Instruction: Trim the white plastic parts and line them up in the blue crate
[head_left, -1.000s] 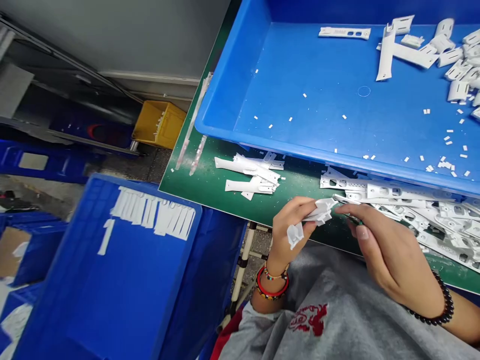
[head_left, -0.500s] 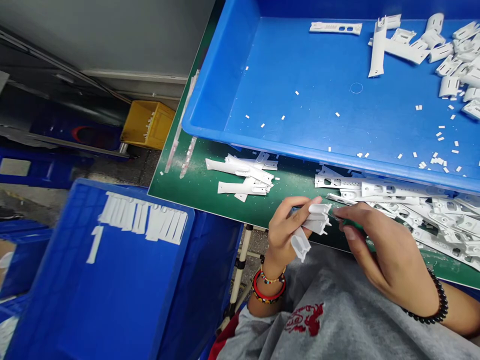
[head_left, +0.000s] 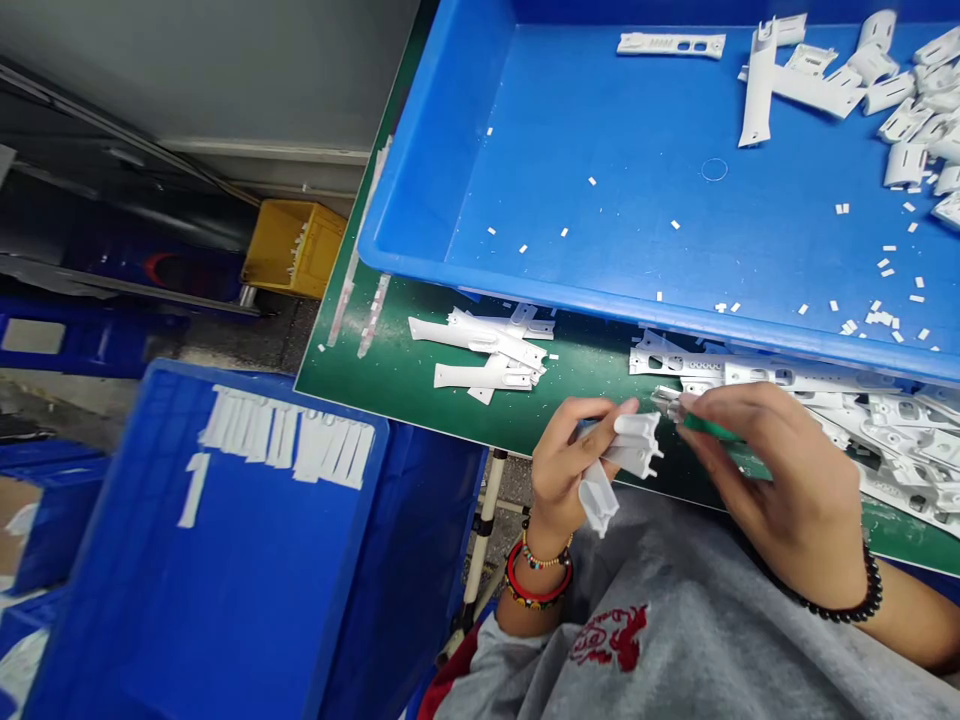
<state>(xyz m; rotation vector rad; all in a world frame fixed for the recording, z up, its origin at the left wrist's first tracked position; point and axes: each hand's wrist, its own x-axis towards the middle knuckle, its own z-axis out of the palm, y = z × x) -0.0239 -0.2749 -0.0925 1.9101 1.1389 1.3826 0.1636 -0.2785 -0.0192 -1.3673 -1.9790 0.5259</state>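
Observation:
My left hand (head_left: 564, 468) is closed on a white plastic part (head_left: 628, 452), held just over the near edge of the green table (head_left: 405, 375). My right hand (head_left: 780, 480) pinches a small tool with a green handle (head_left: 709, 428), whose metal tip sits close to the right end of the part. A heap of white plastic parts (head_left: 862, 425) lies on the table under my right hand.
A large blue tray (head_left: 600, 180) holding white parts and small white scraps rests on the table. A few white parts (head_left: 487, 350) lie left of my hands. A blue crate (head_left: 225, 560) with a row of white strips stands lower left. A yellow bin (head_left: 296, 248) sits on the floor.
My left hand has turned the white part and shifted slightly left. My right hand has risen, bringing the green-handled tool's tip nearer the part's end.

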